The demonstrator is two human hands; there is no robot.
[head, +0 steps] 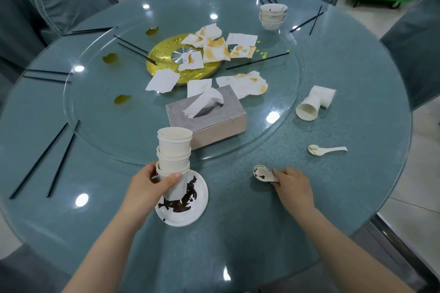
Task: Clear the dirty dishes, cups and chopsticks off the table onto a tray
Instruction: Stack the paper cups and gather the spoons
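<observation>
my left hand (152, 184) wraps the stack of paper cups (174, 157) over the dirty plate (190, 209), consolidating loads. my right hand (291, 184) pinches a soiled spoon (263, 173) against the table (238, 245); no tray is visible.

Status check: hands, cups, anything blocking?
Left hand grips cup stack over dirty plate. Right hand pinches soiled spoon. Tissue box close behind stack.

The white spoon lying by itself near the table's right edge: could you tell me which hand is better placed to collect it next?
Probably the right hand. It is on the same side as that spoon, though it already grips another soiled spoon. The left hand holds the cup stack over the stained plate.
</observation>
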